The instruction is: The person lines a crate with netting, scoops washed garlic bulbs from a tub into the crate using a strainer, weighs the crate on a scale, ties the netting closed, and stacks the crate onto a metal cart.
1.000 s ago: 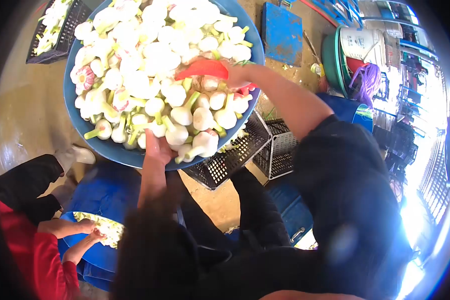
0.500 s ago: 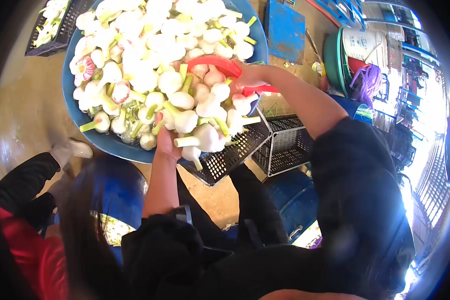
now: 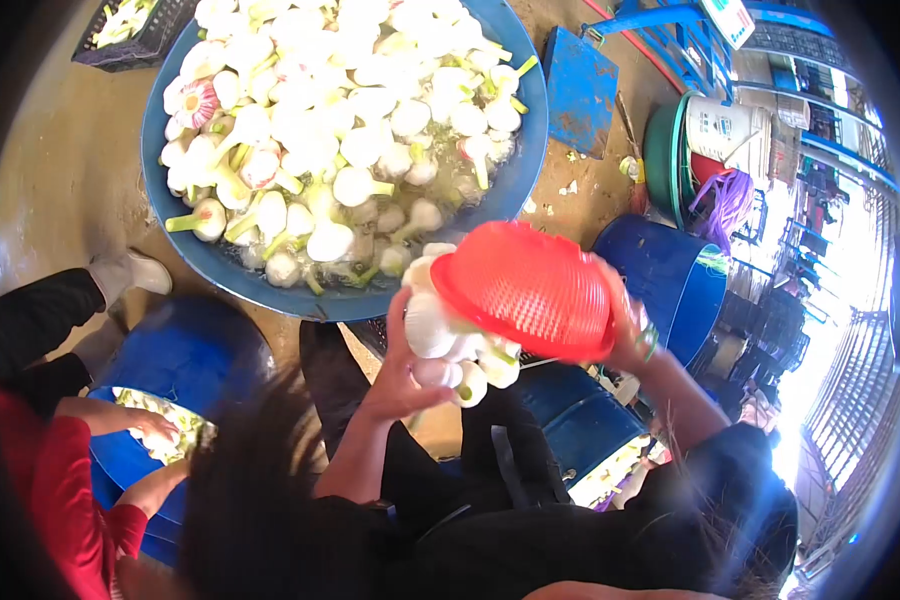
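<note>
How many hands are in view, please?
4: left hand against garlic, right hand on the red basket, and a co-worker's two hands at a blue drum; others may be hidden.

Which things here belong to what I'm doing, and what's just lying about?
In use:
- red basket, in the right hand
- garlic bulbs, cupped by the left hand
- blue basin of garlic

Seemingly just lying about:
- purple strands
- white bucket
- flat blue panel
</note>
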Motion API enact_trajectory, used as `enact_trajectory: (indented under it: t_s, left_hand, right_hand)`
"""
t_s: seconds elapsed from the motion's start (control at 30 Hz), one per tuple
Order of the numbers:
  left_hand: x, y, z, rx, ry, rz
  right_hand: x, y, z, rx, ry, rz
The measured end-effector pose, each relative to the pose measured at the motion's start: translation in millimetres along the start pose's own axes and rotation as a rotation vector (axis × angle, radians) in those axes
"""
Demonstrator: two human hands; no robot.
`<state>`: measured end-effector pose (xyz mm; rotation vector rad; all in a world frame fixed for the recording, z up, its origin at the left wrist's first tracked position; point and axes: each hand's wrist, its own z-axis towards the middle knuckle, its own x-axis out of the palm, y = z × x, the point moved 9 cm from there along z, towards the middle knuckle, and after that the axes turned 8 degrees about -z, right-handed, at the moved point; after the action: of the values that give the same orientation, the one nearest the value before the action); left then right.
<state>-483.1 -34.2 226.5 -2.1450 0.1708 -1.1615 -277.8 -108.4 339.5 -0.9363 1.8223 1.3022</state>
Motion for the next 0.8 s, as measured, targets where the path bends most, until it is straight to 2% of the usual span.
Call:
enact_trajectory:
  t_s: [0.07, 0.13, 0.17, 0.2, 0.27, 0.3, 0.33, 0.4, 0.47, 0.5, 0.53, 0.57, 0.63, 0.67, 0.73, 0.8]
  left_hand:
    - [5.3, 4.7, -13.1, 0.167, 0.201, 0.748]
    - [3.9, 21.2, -17.0, 0.064, 0.242, 0.887]
    - [9.6, 17.4, -13.9, 0.111, 0.266, 1.05]
    - [9.3, 16.2, -12.4, 0.113, 0.262, 1.052]
    - [-10.9, 48.9, -20.1, -0.351, 0.299, 1.111]
    - [-16.4, 43.0, -19.2, -0.343, 0.186, 1.014]
    - [-22.0, 39.4, -18.3, -0.344, 0.18, 1.008]
    - [-42.3, 31.8, -6.3, -0.42, 0.095, 0.649]
    - [-84.4, -32.6, 13.3, 0.054, -0.461, 0.457]
    - [-130.4, -38.3, 23.8, 0.143, -0.637, 0.403]
    - [-167.3, -54.9, 23.7, 0.343, -0.858, 0.531]
    - [-176.5, -85.1, 33.5, 0.334, -0.937, 0.665]
    - [-220.0, -93.9, 45.8, 0.167, -1.237, 1.006]
    - [-232.0, -94.7, 55.1, 0.171, -1.247, 1.007]
    - [-254.1, -45.5, 82.0, -0.051, -0.995, 0.118]
    - [-258.7, -36.4, 86.0, -0.129, -1.013, 0.016]
  right_hand:
    - [21.4, -4.2, -30.5, -0.004, -0.018, -0.022]
    - [40.4, -12.1, -56.8, -0.012, -0.076, -0.072]
    - [47.0, -16.0, -63.6, -0.017, -0.113, -0.098]
    - [47.1, -16.3, -63.3, -0.022, -0.147, -0.123]
    - [42.8, -13.5, -64.5, -0.079, -0.217, -0.131]
    - [35.8, -12.3, -56.3, -0.045, -0.225, -0.124]
    - [25.9, -8.4, -45.7, -0.009, -0.232, -0.118]
    - [2.4, -0.1, -16.5, 0.052, -0.24, -0.111]
    - [-16.8, 8.3, 17.6, 0.115, -0.255, -0.103]
    - [-18.7, 9.3, 41.5, 0.159, -0.198, -0.195]
    - [-18.3, 9.1, 68.2, 0.206, -0.143, -0.286]
    - [-19.6, 14.8, 95.8, 0.199, -0.145, -0.288]
    - [8.3, -4.8, 133.8, 0.467, 0.271, -0.643]
    - [17.6, -6.8, 147.4, 0.457, 0.268, -0.64]
    - [41.9, -20.7, 160.5, 0.505, 0.314, -0.744]
    - [59.5, -22.2, 175.0, 0.517, 0.39, -0.766]
